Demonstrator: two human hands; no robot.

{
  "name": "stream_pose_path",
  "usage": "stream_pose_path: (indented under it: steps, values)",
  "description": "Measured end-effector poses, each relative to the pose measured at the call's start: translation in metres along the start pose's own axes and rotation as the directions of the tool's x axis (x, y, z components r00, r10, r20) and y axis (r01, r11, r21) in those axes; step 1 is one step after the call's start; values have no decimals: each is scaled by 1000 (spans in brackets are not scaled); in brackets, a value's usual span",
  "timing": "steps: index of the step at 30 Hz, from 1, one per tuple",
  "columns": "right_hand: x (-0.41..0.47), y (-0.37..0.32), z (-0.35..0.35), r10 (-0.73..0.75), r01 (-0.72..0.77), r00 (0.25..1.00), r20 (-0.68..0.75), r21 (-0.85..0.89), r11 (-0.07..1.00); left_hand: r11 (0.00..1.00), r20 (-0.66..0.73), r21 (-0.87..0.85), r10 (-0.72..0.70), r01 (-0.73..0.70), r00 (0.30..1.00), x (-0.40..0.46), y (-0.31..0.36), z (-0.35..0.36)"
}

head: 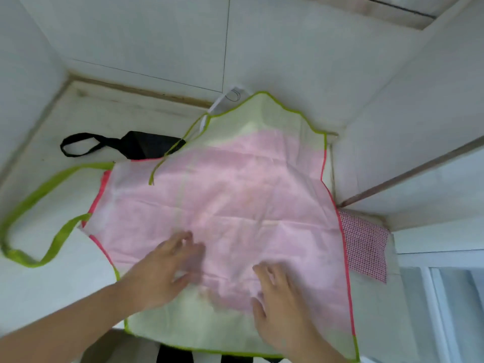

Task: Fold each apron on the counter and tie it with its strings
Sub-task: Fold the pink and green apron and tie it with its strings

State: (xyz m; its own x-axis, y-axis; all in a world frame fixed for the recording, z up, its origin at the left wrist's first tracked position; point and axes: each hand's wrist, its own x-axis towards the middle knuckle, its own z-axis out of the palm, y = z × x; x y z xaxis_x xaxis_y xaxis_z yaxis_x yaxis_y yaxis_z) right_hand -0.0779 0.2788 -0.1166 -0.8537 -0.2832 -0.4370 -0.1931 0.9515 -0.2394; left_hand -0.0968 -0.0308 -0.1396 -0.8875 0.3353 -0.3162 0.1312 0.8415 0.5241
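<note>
Flattening the pink apron (pixel 235 195) on the desk (pixel 78 279) before folding
My left hand (pixel 167 265) and right hand (pixel 277 297), fingers released, should press creases outward first

The table (pixel 86 113) is a pale, whitish surface set in a corner between light walls. A pink apron (pixel 235 195) with pale green ends and green and red edging lies spread flat across most of the table. Its green neck loop (pixel 31 205) lies on the table to the left. A black apron (pixel 146 146) lies partly beneath the pink apron's far left edge, black strap loop (pixel 78 145) extended leftward. A red checked cloth (pixel 364 244) lies just beside the right edge.
</note>
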Motion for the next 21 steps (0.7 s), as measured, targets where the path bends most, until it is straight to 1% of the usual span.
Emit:
stream_pose_path:
  steps: [1,2,3,4,5,6,8,9,11,12,13,14,15,17,19,20,21]
  values:
    - [-5,3,15,16,-14,998,56,-21,1000,997,124,68,-50,42,991,-8,-3,14]
    - [-7,6,27,33,-27,994,100,-60,998,983,208,174,-98,61,973,-13,-5,26]
    - [-7,8,34,51,-38,991,126,-102,994,961,234,270,-128,63,964,-14,-6,35]
    - [-7,10,40,70,-48,985,159,-137,989,944,225,324,-142,63,964,-15,-4,41]
    - [-7,9,42,83,-55,980,182,-153,987,939,208,334,-159,83,965,-14,-1,46]
    - [-7,7,42,88,-64,983,164,-147,987,941,185,318,-180,115,966,-13,4,49]
    - [-11,1,35,62,-56,997,52,-100,993,957,125,235,-203,170,971,-11,11,50]
    - [-17,0,34,39,-38,999,18,-69,997,964,93,200,-197,175,976,-12,16,47]
    - [-31,1,33,-27,27,999,26,-25,999,980,-19,152,-130,132,991,-22,21,44]
    - [-39,3,34,-69,72,997,44,-55,996,987,-84,133,-76,87,994,-30,24,45]
    - [-47,6,36,-103,108,993,54,-99,989,992,-115,115,-31,44,993,-39,26,48]
    - [-53,8,41,-118,129,990,80,-137,982,996,-108,88,1,8,994,-49,29,52]
    - [-59,10,44,-121,135,988,94,-160,978,997,-68,71,30,-26,997,-59,35,56]
    - [-65,13,54,-118,129,990,73,-161,979,997,88,72,30,-37,996,-74,46,69]
    - [-66,15,61,-137,133,990,-24,-123,984,974,160,227,-15,-22,987,-83,55,82]
    - [-66,16,65,-167,156,981,-96,-115,981,960,165,282,-43,-6,985,-85,60,87]
    - [-65,17,66,-192,176,969,-156,-110,978,953,131,302,-52,10,990,-85,63,91]
